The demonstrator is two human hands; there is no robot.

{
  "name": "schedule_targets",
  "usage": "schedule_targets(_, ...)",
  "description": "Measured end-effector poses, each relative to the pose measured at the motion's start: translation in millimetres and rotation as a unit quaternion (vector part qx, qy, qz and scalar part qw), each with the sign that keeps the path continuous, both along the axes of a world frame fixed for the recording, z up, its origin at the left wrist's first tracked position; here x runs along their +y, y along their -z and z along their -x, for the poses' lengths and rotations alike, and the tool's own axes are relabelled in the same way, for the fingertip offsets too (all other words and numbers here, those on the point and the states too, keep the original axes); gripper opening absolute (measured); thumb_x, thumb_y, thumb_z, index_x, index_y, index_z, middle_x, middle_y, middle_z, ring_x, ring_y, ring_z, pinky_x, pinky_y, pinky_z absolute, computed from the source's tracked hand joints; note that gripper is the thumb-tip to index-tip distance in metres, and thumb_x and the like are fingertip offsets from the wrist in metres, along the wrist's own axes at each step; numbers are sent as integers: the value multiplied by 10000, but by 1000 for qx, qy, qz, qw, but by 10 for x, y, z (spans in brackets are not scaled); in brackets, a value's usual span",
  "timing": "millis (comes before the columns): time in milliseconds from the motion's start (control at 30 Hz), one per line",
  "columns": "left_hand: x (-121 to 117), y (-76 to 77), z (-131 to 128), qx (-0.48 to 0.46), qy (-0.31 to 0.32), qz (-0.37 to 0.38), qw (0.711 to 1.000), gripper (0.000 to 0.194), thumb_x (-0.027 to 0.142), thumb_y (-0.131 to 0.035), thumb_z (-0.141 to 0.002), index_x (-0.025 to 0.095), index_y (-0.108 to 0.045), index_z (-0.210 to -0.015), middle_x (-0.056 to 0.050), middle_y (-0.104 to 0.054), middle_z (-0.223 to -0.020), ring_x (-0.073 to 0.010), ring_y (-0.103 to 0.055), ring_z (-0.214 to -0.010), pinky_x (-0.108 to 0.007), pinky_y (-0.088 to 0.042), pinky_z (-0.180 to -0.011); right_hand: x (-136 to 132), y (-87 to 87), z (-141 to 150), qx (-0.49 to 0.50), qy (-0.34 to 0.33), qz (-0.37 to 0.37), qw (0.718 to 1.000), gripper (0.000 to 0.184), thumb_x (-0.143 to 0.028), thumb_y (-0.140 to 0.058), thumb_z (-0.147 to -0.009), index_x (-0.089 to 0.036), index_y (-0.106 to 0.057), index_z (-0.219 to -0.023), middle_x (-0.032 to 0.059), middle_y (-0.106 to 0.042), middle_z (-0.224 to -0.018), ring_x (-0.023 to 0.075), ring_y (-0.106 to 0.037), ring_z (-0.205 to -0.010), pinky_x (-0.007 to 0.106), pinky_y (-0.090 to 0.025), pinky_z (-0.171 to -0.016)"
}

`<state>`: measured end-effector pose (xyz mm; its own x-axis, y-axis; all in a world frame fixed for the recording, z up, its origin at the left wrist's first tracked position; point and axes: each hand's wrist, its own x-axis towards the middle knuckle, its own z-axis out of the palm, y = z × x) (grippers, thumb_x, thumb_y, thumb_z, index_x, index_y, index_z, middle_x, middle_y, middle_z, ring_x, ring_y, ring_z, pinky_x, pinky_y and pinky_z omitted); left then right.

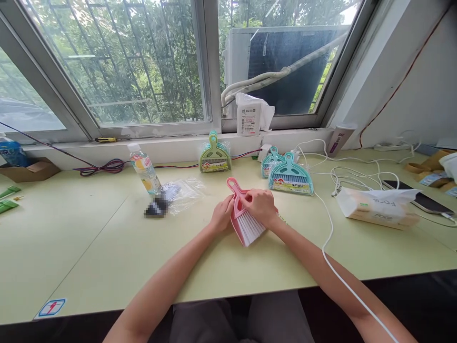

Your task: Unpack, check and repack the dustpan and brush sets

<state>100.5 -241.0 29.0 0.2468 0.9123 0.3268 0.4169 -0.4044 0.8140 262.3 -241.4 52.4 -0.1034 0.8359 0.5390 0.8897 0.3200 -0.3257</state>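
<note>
In front of me, over the table, is a pink dustpan and brush set, its white bristles towards me and its looped handle pointing away. My left hand grips the left edge of the set, fingers closed. Across the right side of the brush lies my right hand, its fingers bent around the brush and part of the pan hidden beneath. A wrapped green dustpan set stands farther back, against the wall. Two wrapped teal dustpan sets stand to its right.
A drink bottle stands left of my hands, beside a crumpled clear plastic bag. At right lie a tissue pack, a phone and tangled white cables. One white cable crosses my right forearm. A cardboard box sits far left.
</note>
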Motion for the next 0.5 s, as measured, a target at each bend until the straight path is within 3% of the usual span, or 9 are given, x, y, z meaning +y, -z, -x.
schedule_targets(200, -20, 25, -30, 17, -26, 6, 999, 398, 428, -301, -969, 239, -621, -1111, -47, -699, -1078, -224, -629, -921, -328, -439, -849, -11, 31, 1, -49, 3, 5, 999, 384, -327, -475, -946, -180, -725, -695, 108, -732, -833, 182, -604, -652, 335, -323, -700)
schedule_targets(500, -22, -58, -57, -36, 28, 3, 999, 440, 455, -298, -981, 213, -600, -1189, -61, -677, -1158, -218, -620, -981, -322, -449, -872, 17, 26, -61, 60, -7, -26, 998, 440, -297, -425, -958, -196, -684, -618, 49, -729, -789, 153, -577, -652, 313, -319, -738)
